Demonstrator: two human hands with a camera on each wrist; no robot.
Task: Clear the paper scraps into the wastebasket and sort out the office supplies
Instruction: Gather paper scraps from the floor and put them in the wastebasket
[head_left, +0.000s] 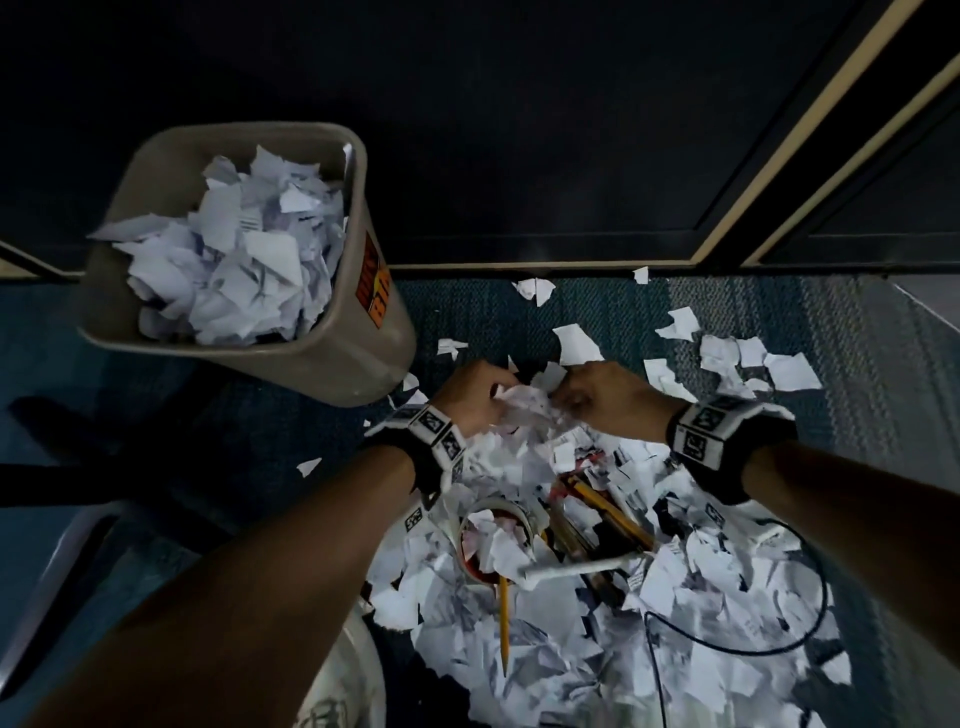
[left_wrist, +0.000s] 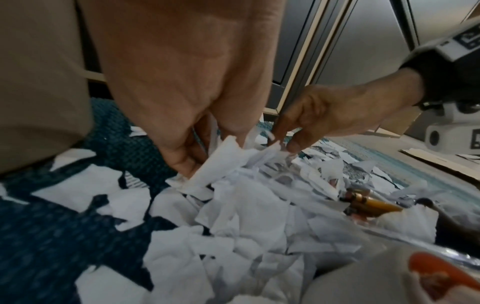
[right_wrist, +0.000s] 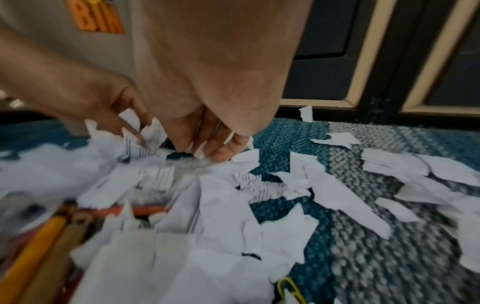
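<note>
Torn white paper scraps (head_left: 545, 597) cover the blue carpet in a big pile. At its far end my left hand (head_left: 496, 391) and right hand (head_left: 563, 397) meet, both curled round a crumpled bunch of scraps (head_left: 524, 402). In the left wrist view the left hand (left_wrist: 207, 148) pinches a folded scrap (left_wrist: 221, 162) while the right hand (left_wrist: 284, 142) pinches scraps beside it. The beige wastebasket (head_left: 358, 358) stands to the left of my hands, heaped with scraps. A yellow pencil (head_left: 503, 623), a bunch of pencils (head_left: 608, 509) and a tape roll (head_left: 470, 525) lie half buried.
A black cable (head_left: 779, 647) loops over the pile on the right. Loose scraps (head_left: 748, 364) lie scattered toward the dark panelled wall (head_left: 519, 156). A yellow paper clip (right_wrist: 288, 288) sits among the near scraps. Bare carpet (head_left: 234, 441) lies left of the pile.
</note>
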